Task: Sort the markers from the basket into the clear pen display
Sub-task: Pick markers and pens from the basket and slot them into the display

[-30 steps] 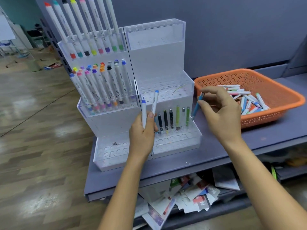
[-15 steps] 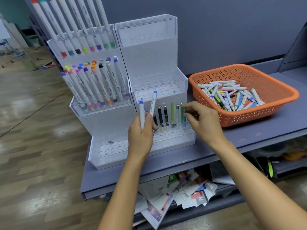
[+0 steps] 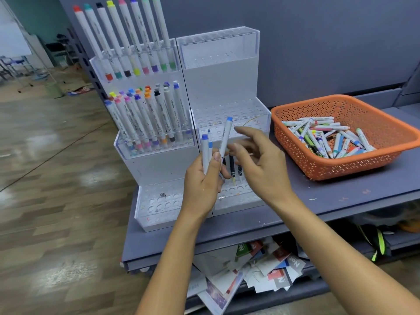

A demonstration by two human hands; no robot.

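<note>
Head cam: left hand (image 3: 202, 185) is wrapped round a small bunch of blue-capped markers (image 3: 223, 137), caps up, probably so the right hand (image 3: 261, 164) can pull them one at a time. Right hand's fingers are spread loose with nothing in them, just beside the bunch. Clear pen display (image 3: 222, 71): left half's upper two tiers are packed, right half only shows a few dark pens (image 3: 231, 169) down low. Orange basket (image 3: 341, 169) on the shelf (image 3: 341, 196) holds a heap of loose markers (image 3: 327, 137).

Grey shelf (image 3: 341, 201); paper cards (image 3: 261, 267) heaped beneath; wood floor (image 3: 45, 178)
</note>
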